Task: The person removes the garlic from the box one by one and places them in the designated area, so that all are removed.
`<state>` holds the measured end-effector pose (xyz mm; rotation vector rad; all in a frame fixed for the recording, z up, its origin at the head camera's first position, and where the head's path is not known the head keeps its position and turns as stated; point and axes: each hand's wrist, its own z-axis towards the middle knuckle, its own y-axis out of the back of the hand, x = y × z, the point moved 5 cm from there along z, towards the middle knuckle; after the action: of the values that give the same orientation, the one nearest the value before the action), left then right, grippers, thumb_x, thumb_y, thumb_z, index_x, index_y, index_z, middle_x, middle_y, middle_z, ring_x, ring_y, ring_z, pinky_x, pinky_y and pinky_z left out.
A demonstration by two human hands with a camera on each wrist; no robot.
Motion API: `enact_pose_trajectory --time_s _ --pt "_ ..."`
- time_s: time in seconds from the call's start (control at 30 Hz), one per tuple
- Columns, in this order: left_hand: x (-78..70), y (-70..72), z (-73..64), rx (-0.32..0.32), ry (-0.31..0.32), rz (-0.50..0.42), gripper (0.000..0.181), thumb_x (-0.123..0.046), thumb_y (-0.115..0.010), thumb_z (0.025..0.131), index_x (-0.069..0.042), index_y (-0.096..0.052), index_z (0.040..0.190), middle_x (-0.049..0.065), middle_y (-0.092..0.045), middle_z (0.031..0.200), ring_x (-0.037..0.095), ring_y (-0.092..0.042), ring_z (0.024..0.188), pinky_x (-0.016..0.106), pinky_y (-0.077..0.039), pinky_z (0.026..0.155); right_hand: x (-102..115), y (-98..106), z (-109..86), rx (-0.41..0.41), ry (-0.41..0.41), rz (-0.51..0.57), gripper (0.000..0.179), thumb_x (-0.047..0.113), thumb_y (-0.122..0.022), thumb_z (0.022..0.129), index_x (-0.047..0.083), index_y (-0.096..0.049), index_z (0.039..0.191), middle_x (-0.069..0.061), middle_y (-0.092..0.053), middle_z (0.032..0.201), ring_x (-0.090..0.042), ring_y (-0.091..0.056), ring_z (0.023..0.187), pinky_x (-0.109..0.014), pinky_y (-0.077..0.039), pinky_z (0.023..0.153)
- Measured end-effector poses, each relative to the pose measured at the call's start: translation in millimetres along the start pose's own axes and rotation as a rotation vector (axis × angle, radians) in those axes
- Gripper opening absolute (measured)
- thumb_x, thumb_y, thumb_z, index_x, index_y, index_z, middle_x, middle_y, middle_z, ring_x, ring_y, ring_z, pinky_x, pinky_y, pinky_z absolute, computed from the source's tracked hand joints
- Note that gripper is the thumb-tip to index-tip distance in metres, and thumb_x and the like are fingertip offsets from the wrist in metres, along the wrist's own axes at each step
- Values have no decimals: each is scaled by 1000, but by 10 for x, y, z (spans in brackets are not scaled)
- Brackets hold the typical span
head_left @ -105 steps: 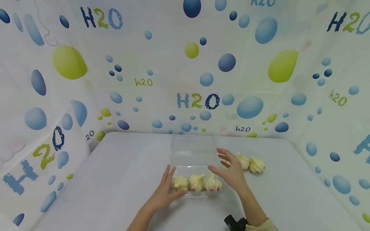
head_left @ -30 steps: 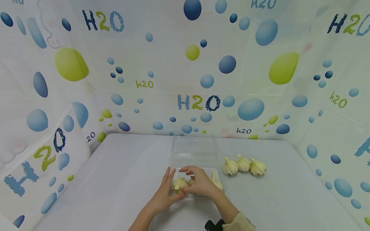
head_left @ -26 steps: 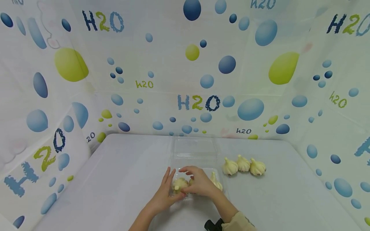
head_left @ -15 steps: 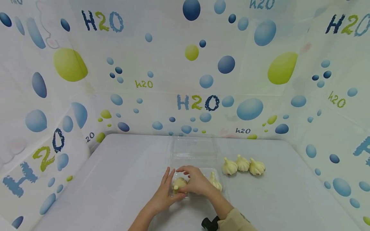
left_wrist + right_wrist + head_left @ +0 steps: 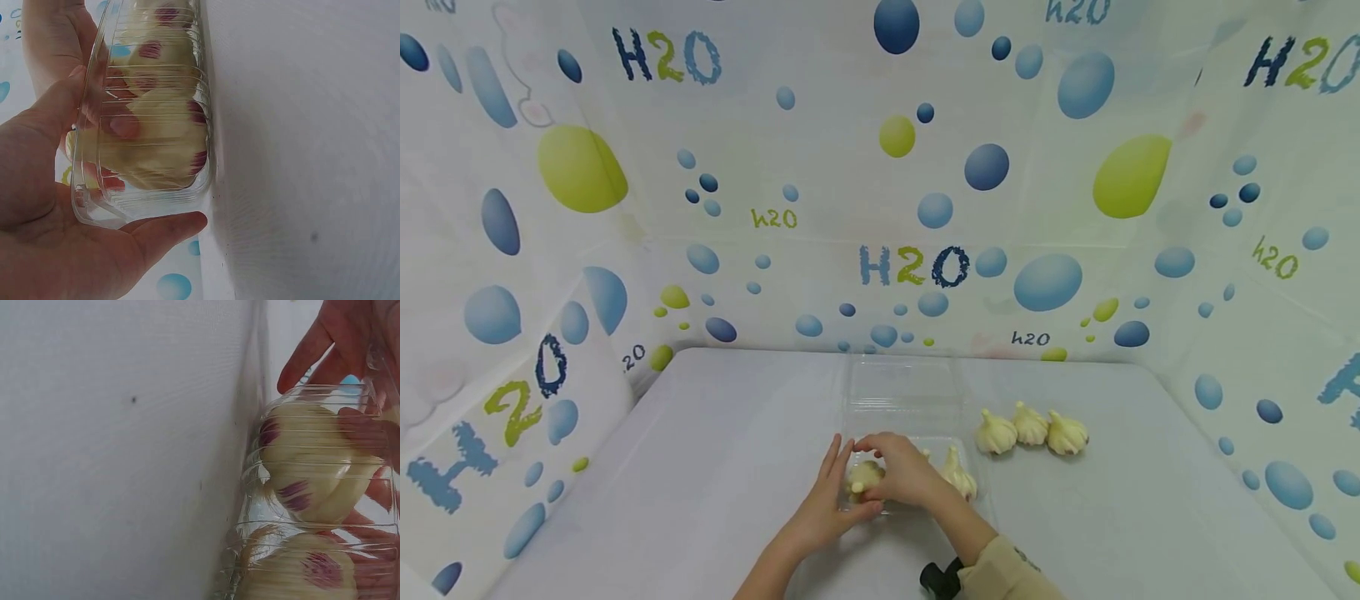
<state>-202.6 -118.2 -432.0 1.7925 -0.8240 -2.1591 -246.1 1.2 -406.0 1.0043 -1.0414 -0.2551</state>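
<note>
A clear plastic clamshell container lies with its lid (image 5: 902, 387) folded back and garlic bulbs in a row in its base. Inside the left end, my right hand (image 5: 906, 471) holds the leftmost garlic bulb (image 5: 863, 477), thumb in front and fingers arched behind. My left hand (image 5: 823, 510) touches the container's left corner, its fingers straight along the end and the thumb at the front side. The right bulb (image 5: 958, 477) shows beyond my right hand, which mostly hides the middle one. Through the clear wall in the left wrist view, the end bulb (image 5: 159, 140) shows purple marks.
Three more garlic bulbs (image 5: 1032, 427) stand grouped on the white table (image 5: 737, 417), right of the container. Behind and beside the table hangs a white curtain (image 5: 820, 142) printed with blue and green drops. A black device (image 5: 942, 581) sits at the right wrist.
My right hand has come from the container's right side to the leftmost bulb, then shifted slightly further left. The right bulb has come into fuller view. My left hand has stayed at the corner.
</note>
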Motion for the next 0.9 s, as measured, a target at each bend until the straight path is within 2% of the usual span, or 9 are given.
enact_pose_trajectory --time_s 0.3,0.63,0.9 --pt "-24 -1 -1 5 -2 -12 92 -37 -70 80 -4 -15 146 21 4 150 49 -13 131 64 -25 96 -6 -40 50 18 15 -60 50 16 -84 63 10 -63 108 -1 -63 106 -15 -58 91 -26 -47 77" --pt "-26 -1 4 2 1 -11 92 -37 -70 80 -5 -15 146 22 3 150 48 -13 131 64 -24 96 24 -47 72 38 4 -108 45 17 -86 60 9 -67 100 0 -65 98 -15 -58 92 -28 -47 78" --pt "-2 -4 6 5 -1 -6 93 -37 -70 80 -3 -14 146 22 3 150 48 -12 131 65 -25 95 5 -21 46 13 12 -55 42 16 -86 60 8 -68 97 0 -65 97 -14 -56 89 -26 -46 76"
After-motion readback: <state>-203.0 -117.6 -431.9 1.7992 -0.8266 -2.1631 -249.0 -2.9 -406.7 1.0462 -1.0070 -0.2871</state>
